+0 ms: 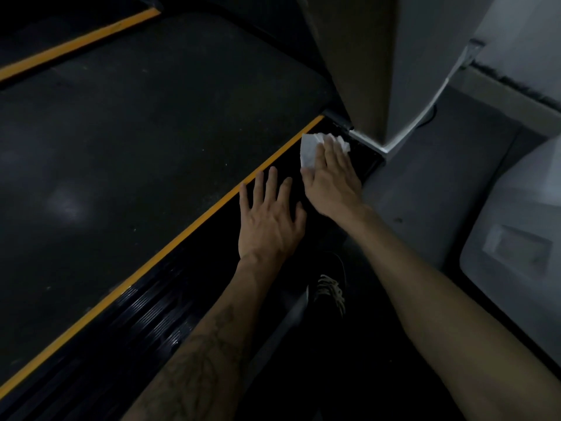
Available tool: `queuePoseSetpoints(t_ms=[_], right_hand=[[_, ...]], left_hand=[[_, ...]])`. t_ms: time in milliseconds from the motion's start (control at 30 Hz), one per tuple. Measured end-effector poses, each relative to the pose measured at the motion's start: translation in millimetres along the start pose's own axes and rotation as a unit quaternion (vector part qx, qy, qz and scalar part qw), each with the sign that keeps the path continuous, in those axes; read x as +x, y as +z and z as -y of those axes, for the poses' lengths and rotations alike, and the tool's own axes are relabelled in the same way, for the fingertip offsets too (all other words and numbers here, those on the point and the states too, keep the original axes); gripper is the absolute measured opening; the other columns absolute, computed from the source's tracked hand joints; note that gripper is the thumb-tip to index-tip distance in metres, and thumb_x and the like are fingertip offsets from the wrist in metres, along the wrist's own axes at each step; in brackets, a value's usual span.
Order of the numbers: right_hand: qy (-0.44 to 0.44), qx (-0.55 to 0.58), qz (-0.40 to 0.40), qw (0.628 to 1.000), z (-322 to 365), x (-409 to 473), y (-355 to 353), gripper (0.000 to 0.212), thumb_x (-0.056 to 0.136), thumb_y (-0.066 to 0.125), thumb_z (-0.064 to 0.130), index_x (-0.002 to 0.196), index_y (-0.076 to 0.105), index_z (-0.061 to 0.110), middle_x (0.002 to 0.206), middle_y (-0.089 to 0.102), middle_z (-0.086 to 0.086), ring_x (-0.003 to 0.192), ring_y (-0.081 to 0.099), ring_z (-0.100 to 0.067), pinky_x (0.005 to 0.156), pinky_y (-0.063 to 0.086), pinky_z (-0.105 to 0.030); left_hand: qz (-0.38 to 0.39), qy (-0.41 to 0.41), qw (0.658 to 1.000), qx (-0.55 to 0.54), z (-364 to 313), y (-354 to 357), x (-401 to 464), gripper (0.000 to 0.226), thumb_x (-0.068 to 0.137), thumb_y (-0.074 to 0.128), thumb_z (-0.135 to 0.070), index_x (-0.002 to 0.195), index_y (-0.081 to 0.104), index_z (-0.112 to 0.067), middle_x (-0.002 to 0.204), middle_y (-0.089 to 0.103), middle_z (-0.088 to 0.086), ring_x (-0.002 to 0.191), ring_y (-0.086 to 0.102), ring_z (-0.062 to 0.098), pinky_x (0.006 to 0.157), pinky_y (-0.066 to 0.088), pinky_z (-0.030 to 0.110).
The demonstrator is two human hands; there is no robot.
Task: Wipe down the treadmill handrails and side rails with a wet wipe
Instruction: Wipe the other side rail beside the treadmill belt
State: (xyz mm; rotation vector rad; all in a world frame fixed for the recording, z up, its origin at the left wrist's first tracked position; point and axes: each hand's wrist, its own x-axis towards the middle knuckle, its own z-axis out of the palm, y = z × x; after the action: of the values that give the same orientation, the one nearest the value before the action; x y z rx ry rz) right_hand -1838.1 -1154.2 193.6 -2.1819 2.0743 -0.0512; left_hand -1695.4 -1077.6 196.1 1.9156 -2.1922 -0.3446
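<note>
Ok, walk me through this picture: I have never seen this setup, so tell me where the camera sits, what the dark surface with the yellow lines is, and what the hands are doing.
The camera is worn on the person's head, looking down at their own bare arms. The wide dark surface is a treadmill belt, edged by a yellow stripe. Beside it runs the black ribbed side rail. The right hand presses a white wet wipe flat onto the front end of that rail, near the grey upright post. The left hand rests open on the rail, holding nothing. A dark shoe shows below, on the floor.
</note>
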Motion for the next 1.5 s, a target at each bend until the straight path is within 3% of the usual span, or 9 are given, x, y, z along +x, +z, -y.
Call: queuePoseSetpoints(t_ms=[200, 367, 500, 633, 833, 1000, 1200, 1367, 1500], right_hand=[[0.032, 0.015, 0.040, 0.999, -12, 31, -15, 0.070, 0.110, 0.020, 0.043, 0.160, -0.001, -0.001, 0.170, -0.008, -0.018, 0.157, -0.010, -0.027, 0.127, -0.007, -0.039], [-0.026, -0.007, -0.035, 0.999, -14, -17, 7, 0.076, 0.103, 0.006, 0.047, 0.160, 0.009, -0.005, 0.169, 0.006, -0.021, 0.158, 0.002, -0.030, 0.129, 0.002, -0.044], [0.022, -0.004, -0.004, 1.000, -14, 9, -1, 0.067, 0.110, 0.020, 0.038, 0.160, 0.004, -0.002, 0.169, -0.001, -0.021, 0.158, -0.004, -0.029, 0.128, -0.004, -0.041], [0.038, 0.010, 0.024, 0.999, -16, 27, -9, 0.067, 0.110, 0.019, 0.039, 0.160, 0.001, -0.002, 0.170, -0.005, -0.019, 0.158, -0.006, -0.027, 0.128, -0.005, -0.042], [-0.034, -0.010, -0.050, 0.998, -20, -20, 6, 0.070, 0.106, 0.021, 0.040, 0.159, 0.012, -0.005, 0.169, 0.010, -0.021, 0.158, 0.006, -0.030, 0.128, 0.008, -0.045], [0.032, 0.008, 0.010, 0.999, -22, 17, -8, 0.068, 0.110, 0.022, 0.041, 0.161, 0.004, 0.001, 0.170, -0.003, -0.018, 0.158, -0.003, -0.027, 0.128, -0.004, -0.041], [-0.027, 0.012, -0.052, 0.998, -29, -29, 8, 0.070, 0.106, 0.014, 0.044, 0.162, 0.012, 0.002, 0.170, 0.006, -0.015, 0.158, 0.003, -0.024, 0.129, 0.004, -0.043], [0.040, -0.005, -0.014, 0.999, -35, 4, -4, 0.066, 0.110, 0.019, 0.041, 0.161, 0.010, 0.001, 0.170, 0.005, -0.016, 0.158, 0.002, -0.026, 0.128, -0.004, -0.040], [0.017, 0.019, -0.045, 0.999, -32, -21, 1, 0.065, 0.110, 0.020, 0.040, 0.162, 0.010, 0.002, 0.171, 0.003, -0.015, 0.158, 0.001, -0.025, 0.128, -0.001, -0.042]], left_hand=[[-0.004, 0.000, 1.000, -0.001, 1, 2, -1, 0.061, 0.106, 0.026, -0.050, 0.161, 0.025, -0.023, 0.172, 0.007, 0.006, 0.159, -0.006, 0.023, 0.127, -0.005, 0.051], [-0.006, 0.002, 1.000, -0.004, 0, 3, -1, 0.062, 0.105, 0.027, -0.050, 0.160, 0.025, -0.023, 0.172, 0.007, 0.006, 0.159, -0.006, 0.023, 0.127, -0.004, 0.051], [-0.008, 0.000, 1.000, -0.002, 0, 2, -1, 0.061, 0.105, 0.027, -0.050, 0.161, 0.026, -0.023, 0.172, 0.007, 0.006, 0.159, -0.006, 0.023, 0.128, -0.004, 0.051], [-0.010, -0.001, 1.000, -0.001, 0, 2, -1, 0.061, 0.106, 0.027, -0.050, 0.160, 0.026, -0.023, 0.172, 0.008, 0.006, 0.159, -0.005, 0.024, 0.128, -0.004, 0.051], [-0.002, 0.001, 1.000, 0.002, -1, 0, -1, 0.061, 0.106, 0.027, -0.050, 0.161, 0.024, -0.023, 0.172, 0.006, 0.006, 0.159, -0.007, 0.024, 0.128, -0.005, 0.051], [0.002, 0.000, 1.000, 0.001, 0, 0, -1, 0.061, 0.106, 0.027, -0.050, 0.161, 0.024, -0.024, 0.172, 0.006, 0.006, 0.159, -0.006, 0.024, 0.128, -0.005, 0.051], [-0.002, 0.001, 1.000, -0.006, -1, -1, -2, 0.061, 0.106, 0.027, -0.050, 0.160, 0.025, -0.023, 0.172, 0.006, 0.006, 0.159, -0.006, 0.023, 0.127, -0.006, 0.050], [-0.012, 0.002, 1.000, -0.007, -1, 1, -1, 0.060, 0.106, 0.028, -0.050, 0.160, 0.027, -0.023, 0.172, 0.008, 0.006, 0.159, -0.004, 0.024, 0.127, -0.007, 0.049], [-0.009, 0.001, 1.000, -0.004, -1, 1, -2, 0.060, 0.106, 0.027, -0.050, 0.160, 0.026, -0.023, 0.172, 0.008, 0.006, 0.159, -0.005, 0.024, 0.127, -0.007, 0.049]])
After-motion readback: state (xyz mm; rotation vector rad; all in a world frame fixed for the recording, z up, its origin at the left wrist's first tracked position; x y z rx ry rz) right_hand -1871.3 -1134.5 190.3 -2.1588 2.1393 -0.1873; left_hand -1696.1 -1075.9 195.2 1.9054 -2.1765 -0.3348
